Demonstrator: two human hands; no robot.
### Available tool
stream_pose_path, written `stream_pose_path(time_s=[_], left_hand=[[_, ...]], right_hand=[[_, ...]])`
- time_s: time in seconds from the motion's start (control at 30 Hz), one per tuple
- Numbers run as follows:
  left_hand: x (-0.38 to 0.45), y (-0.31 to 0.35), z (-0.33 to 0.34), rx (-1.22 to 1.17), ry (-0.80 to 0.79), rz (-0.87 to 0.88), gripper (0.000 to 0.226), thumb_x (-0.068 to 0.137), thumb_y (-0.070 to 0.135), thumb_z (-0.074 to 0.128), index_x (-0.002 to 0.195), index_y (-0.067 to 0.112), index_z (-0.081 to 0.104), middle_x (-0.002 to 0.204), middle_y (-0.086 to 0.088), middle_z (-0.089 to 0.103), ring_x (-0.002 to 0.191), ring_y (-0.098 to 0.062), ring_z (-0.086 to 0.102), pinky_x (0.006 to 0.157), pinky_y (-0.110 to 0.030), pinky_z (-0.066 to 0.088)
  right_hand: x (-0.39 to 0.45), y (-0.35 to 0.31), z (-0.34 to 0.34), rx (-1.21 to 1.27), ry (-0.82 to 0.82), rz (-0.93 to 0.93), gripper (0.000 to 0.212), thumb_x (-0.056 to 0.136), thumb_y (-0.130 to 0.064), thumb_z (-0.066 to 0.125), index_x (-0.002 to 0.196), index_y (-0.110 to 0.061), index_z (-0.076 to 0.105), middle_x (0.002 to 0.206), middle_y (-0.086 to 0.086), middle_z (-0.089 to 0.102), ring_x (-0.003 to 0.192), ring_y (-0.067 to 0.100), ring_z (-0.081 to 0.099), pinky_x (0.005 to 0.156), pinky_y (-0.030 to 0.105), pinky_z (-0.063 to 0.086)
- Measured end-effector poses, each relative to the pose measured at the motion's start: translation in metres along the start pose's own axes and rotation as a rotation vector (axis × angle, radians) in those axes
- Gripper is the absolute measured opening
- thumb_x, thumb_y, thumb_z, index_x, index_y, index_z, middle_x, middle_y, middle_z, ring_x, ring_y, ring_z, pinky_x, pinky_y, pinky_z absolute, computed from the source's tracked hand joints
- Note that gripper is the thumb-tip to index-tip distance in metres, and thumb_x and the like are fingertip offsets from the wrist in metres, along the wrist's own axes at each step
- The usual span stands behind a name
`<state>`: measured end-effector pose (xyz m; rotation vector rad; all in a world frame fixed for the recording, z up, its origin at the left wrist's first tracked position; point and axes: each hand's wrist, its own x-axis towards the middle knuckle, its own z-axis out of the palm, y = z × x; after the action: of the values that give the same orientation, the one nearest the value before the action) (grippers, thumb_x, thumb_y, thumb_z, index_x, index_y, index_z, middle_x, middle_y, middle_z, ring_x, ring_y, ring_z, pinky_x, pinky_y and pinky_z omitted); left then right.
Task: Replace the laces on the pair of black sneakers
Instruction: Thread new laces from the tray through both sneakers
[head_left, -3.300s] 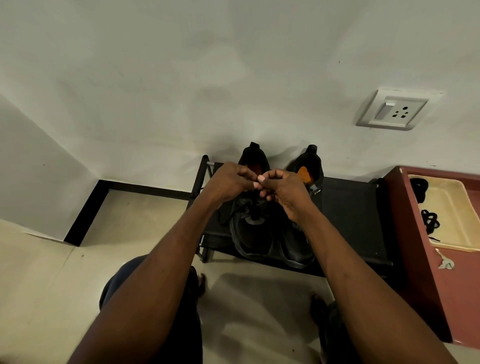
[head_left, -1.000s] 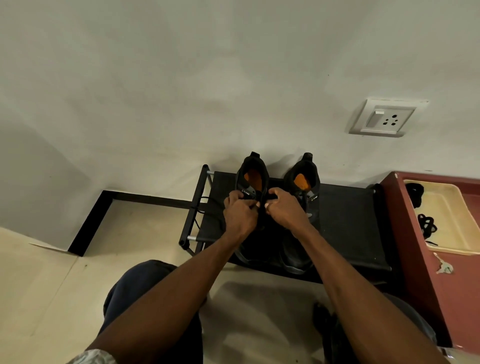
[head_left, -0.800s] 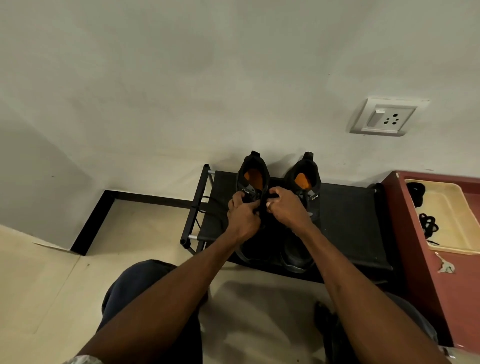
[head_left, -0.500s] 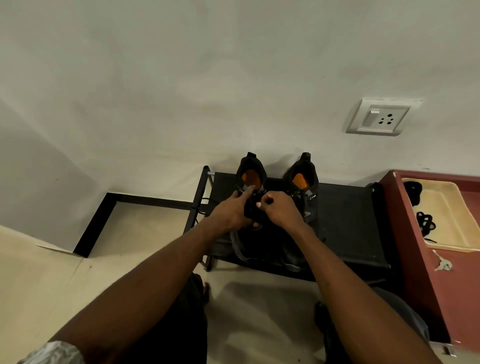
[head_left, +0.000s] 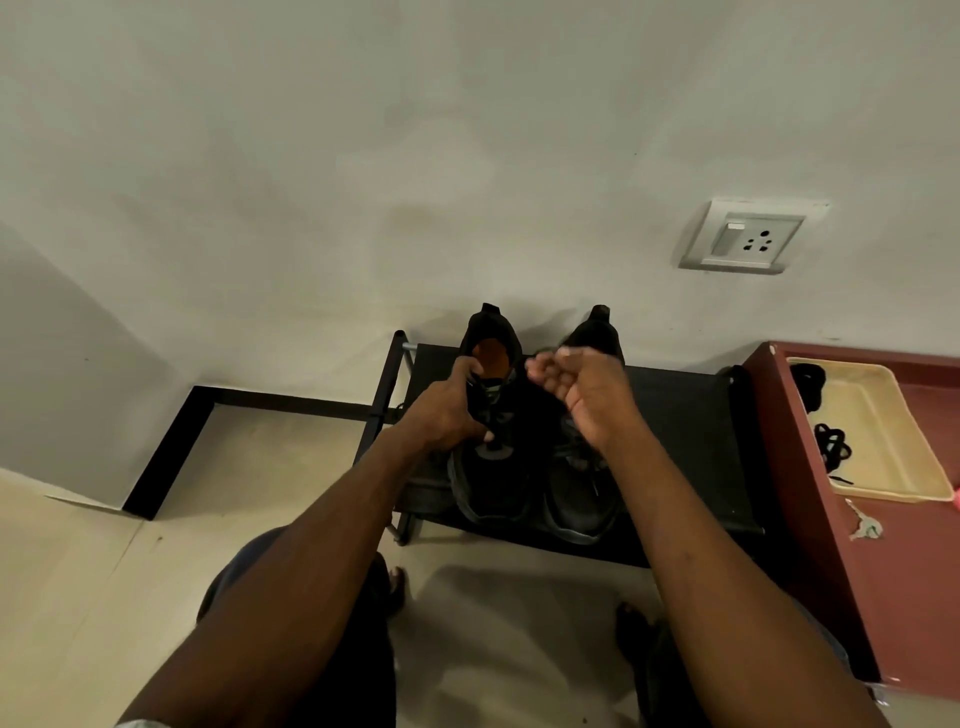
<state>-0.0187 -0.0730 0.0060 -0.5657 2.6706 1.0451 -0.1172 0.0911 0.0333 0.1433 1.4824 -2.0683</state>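
Two black sneakers (head_left: 540, 467) side by side on black rack (head_left: 691, 415). Left hand (head_left: 447, 410) grips left sneaker (head_left: 491, 457) at tongue. Right hand (head_left: 582, 384) lifted, fingers curled; lace grip unclear. Sneaker light, soft-sided; steady by collar. Lace likely thin, limp; pinch near tip.

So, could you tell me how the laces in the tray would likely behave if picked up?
The black laces lie in a loose tangle in the tray, so they are probably floppy and would dangle. They look thin, so likely very light. Being tangled, they may lift as one clump.
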Motion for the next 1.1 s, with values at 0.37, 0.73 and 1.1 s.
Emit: stream_pose_path(time_s=[0.37, 0.73, 1.1], left_hand=[[0.008, 0.006, 0.0, 0.055, -0.023, -0.024, 0.084, 0.073, 0.013, 0.086, 0.134, 0.023, 0.028, 0.105, -0.008, 0.058, 0.083, -0.024, 0.063, 0.077, -0.04, 0.055], [0.019, 0.012, -0.003, 0.136, -0.095, -0.051, 0.085, 0.074, 0.016, 0.086, 0.134, 0.018, 0.026, 0.101, -0.01, 0.059, 0.083, -0.023, 0.06, 0.07, -0.035, 0.049], [0.011, 0.014, -0.003, 0.101, -0.08, -0.058, 0.09, 0.072, 0.031, 0.088, 0.137, 0.02, 0.027, 0.109, -0.01, 0.058, 0.093, -0.028, 0.063, 0.084, -0.042, 0.054]], right_hand=[[-0.041, -0.087, -0.008, 0.841, -0.368, -0.228, 0.012, 0.092, 0.004, 0.05, 0.094, 0.008, 0.061, 0.098, 0.024, 0.071, 0.095, 0.031, 0.073, 0.083, 0.033, 0.061], [0.002, 0.015, -0.003, -1.268, -0.096, -0.377, 0.041, 0.094, -0.01, 0.06, 0.133, -0.009, 0.05, 0.121, 0.014, 0.059, 0.113, 0.031, 0.055, 0.095, 0.043, 0.047], [-0.004, -0.02, 0.007, -1.009, 0.162, -0.369, 0.022, 0.096, -0.012, 0.047, 0.086, -0.01, 0.066, 0.079, 0.003, 0.063, 0.068, 0.019, 0.058, 0.057, 0.028, 0.043]])
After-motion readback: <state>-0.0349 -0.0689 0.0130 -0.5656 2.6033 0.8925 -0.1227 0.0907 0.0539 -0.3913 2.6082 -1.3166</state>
